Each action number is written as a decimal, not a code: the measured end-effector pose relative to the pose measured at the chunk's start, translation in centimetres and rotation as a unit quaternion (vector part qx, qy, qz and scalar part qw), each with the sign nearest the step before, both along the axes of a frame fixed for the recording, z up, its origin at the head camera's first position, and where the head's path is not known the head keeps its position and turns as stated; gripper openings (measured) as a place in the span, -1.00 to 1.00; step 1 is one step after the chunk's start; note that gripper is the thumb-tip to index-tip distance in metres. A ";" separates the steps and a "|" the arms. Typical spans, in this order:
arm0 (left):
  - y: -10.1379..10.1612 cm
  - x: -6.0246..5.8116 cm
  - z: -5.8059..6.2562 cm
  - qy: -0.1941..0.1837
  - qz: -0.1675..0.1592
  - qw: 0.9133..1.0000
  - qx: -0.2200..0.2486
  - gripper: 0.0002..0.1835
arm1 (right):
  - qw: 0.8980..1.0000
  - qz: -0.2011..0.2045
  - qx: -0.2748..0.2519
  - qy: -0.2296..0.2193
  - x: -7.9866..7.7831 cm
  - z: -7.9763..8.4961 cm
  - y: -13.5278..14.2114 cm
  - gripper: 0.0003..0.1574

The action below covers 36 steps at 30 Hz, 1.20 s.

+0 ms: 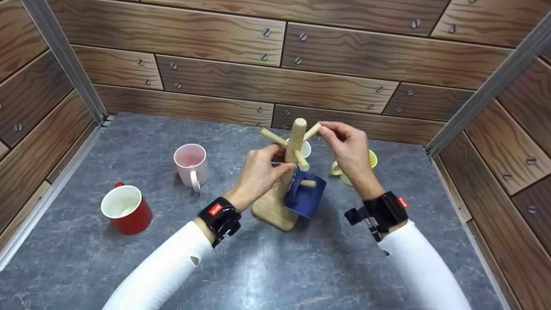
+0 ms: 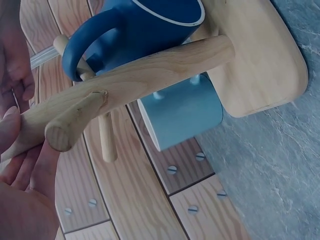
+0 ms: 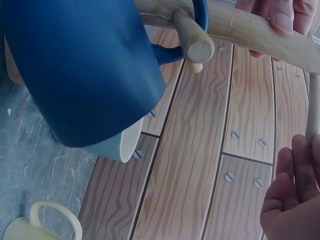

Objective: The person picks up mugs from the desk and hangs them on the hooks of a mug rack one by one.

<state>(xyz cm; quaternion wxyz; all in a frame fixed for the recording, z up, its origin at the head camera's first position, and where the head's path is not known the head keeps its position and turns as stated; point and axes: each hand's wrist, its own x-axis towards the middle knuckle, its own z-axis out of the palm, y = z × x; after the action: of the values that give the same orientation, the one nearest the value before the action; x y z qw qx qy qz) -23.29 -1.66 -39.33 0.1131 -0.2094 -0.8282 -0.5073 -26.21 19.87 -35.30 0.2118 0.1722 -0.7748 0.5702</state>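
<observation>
A wooden mug tree (image 1: 275, 212) stands upright in the middle, with several pegs on its post. My left hand (image 1: 261, 171) grips the post (image 2: 150, 75) between thumb and fingers, below the upper pegs. With thumb and fingertips, my right hand (image 1: 349, 148) pinches the end of an upper peg (image 1: 311, 132) on the far right side. A dark blue mug (image 1: 313, 199) hangs tilted by its handle from a lower peg (image 1: 307, 183). Behind the post is a light blue mug (image 2: 182, 114) with a white inside; I cannot tell whether it hangs or stands.
To the left stand a pink mug (image 1: 193, 170) and, nearer, a red mug (image 1: 134, 217) with a white inside. A yellow mug (image 1: 373, 159) is partly hidden behind my right hand and wrist. Wood-patterned walls (image 1: 215, 77) close the grey table (image 1: 241, 275) at the back and sides.
</observation>
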 end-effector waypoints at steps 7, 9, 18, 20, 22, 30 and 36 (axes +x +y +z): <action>1.1 -0.2 0.2 -0.017 0.013 1.000 -0.008 -0.67 | 0.999 -0.030 0.020 -0.008 -0.5 0.4 0.3 -0.77; 1.3 -0.2 0.3 -0.026 0.015 1.000 -0.008 -0.66 | 0.999 -0.039 0.030 -0.009 -0.6 0.6 0.4 -0.76; 2.2 -0.1 0.1 -0.030 0.033 0.999 -0.013 -0.63 | 0.996 -0.053 0.063 -0.019 -0.8 0.5 1.0 -0.71; 2.2 -0.1 0.1 -0.035 0.036 0.999 -0.011 -0.62 | 0.994 -0.064 0.084 -0.018 -0.8 0.3 1.7 -0.71; 2.1 -0.1 0.0 -0.038 0.038 0.999 -0.008 -0.61 | 0.990 -0.087 0.114 -0.010 -0.8 0.0 2.6 -0.72; 1.7 -0.2 -0.2 -0.026 0.044 0.999 -0.001 -0.61 | 0.960 -0.157 0.231 -0.013 -1.3 -2.3 7.9 -0.62; 1.8 -0.1 -0.3 -0.016 0.046 0.999 -0.012 -0.61 | 0.941 -0.136 0.306 -0.055 -1.9 -4.3 11.3 -0.45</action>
<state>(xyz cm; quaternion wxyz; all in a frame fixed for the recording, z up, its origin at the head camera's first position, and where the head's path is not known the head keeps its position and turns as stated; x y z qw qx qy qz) -23.43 0.10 -39.67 0.1207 -0.1649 -0.8445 -0.4950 -28.07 31.15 -39.62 0.1809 0.0903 -0.9385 0.2798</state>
